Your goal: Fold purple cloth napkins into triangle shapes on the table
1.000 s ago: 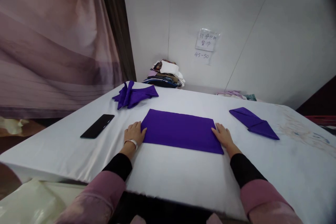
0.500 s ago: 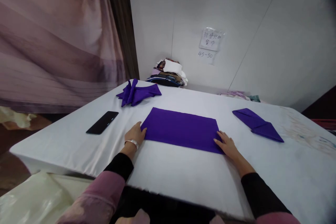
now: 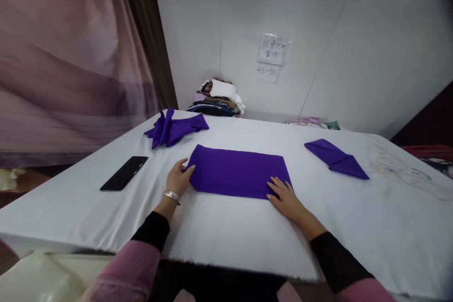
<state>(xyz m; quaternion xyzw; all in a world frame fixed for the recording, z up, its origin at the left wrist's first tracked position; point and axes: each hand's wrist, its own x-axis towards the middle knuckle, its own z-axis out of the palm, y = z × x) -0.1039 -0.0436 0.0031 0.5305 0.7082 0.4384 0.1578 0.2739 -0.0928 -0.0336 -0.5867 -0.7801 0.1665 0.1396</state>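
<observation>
A purple cloth napkin (image 3: 237, 170), folded into a long rectangle, lies flat on the white-covered table (image 3: 244, 236) in front of me. My left hand (image 3: 180, 178), with a silver bracelet at the wrist, pinches the napkin's left edge, its thumb on top; the edge there is slightly raised. My right hand (image 3: 285, 198) rests palm down near the napkin's lower right corner, fingers stretched out over the cloth and covering part of that corner.
At the back left stands a shaped purple napkin (image 3: 173, 128); a folded one (image 3: 336, 158) lies to the right. A black phone (image 3: 123, 173) is left of my hand. Stacked clothes (image 3: 217, 98) sit by the wall, beneath a paper sign (image 3: 272, 51). A pink curtain (image 3: 71, 56) hangs at left.
My right hand has slid inward from the napkin's right edge onto the cloth. My left hand now pinches the left edge and lifts it a little. The camera view has shifted slightly.
</observation>
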